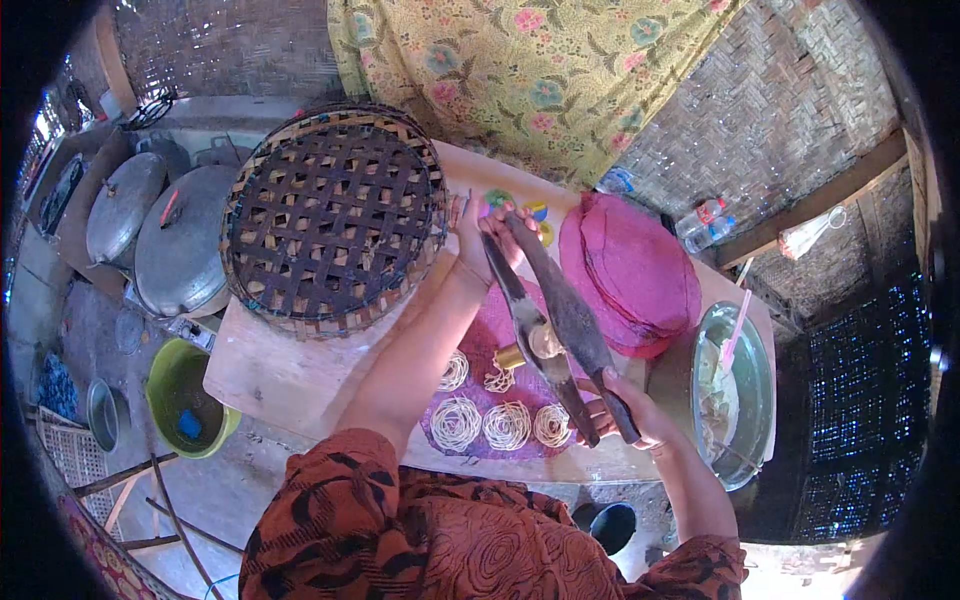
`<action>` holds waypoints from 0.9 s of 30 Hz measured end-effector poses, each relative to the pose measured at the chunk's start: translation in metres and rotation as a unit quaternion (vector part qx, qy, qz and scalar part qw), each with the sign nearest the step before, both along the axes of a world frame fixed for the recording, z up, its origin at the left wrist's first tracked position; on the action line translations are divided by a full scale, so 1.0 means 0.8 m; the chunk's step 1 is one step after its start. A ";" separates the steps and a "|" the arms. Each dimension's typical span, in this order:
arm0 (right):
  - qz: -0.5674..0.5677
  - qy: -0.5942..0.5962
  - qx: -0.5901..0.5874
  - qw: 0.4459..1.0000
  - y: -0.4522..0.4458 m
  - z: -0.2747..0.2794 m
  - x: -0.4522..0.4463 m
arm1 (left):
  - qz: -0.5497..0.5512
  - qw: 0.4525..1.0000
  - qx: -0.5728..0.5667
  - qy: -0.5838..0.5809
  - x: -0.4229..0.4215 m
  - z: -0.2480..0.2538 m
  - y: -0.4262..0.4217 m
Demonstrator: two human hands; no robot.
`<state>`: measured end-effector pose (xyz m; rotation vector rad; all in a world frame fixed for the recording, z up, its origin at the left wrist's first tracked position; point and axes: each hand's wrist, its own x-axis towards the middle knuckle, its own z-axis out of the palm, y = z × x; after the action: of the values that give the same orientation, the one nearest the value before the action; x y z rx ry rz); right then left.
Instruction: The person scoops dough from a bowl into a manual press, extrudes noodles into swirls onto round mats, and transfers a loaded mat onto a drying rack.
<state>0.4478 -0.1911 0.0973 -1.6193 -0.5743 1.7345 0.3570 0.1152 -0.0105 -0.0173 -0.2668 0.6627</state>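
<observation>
My left hand [488, 238] is closed round the far ends of a dark wooden hand press [572, 325]. My right hand [632, 412] grips the near ends of its two long bars. Between the bars sits a lump of pale dough [545, 341], at the mouth of a brass-coloured cylinder [509, 357]. Thin strands of dough [499, 379] hang or lie just below the cylinder; whether they touch the mat I cannot tell. Several coiled strand nests [507, 426] lie on a round pink-purple mat [470, 455] beneath the press.
A large woven bamboo tray [335, 225] stands at the left of the table [270, 375]. Stacked pink discs [630, 270] lie at the back right. A green basin [763, 400] with pale dough and a pink-handled spatula [735, 335] stands right. Lidded pots [185, 240] and a green tub [160, 375] are left.
</observation>
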 end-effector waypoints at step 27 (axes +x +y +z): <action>-0.013 -0.113 0.032 0.993 -0.034 -0.081 0.011 | -0.024 0.993 0.000 0.112 0.027 -0.031 -0.013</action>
<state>0.4567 -0.2185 0.0326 -1.7828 -0.7059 1.5081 0.3789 0.1050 -0.0356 0.0494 -0.0500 0.6106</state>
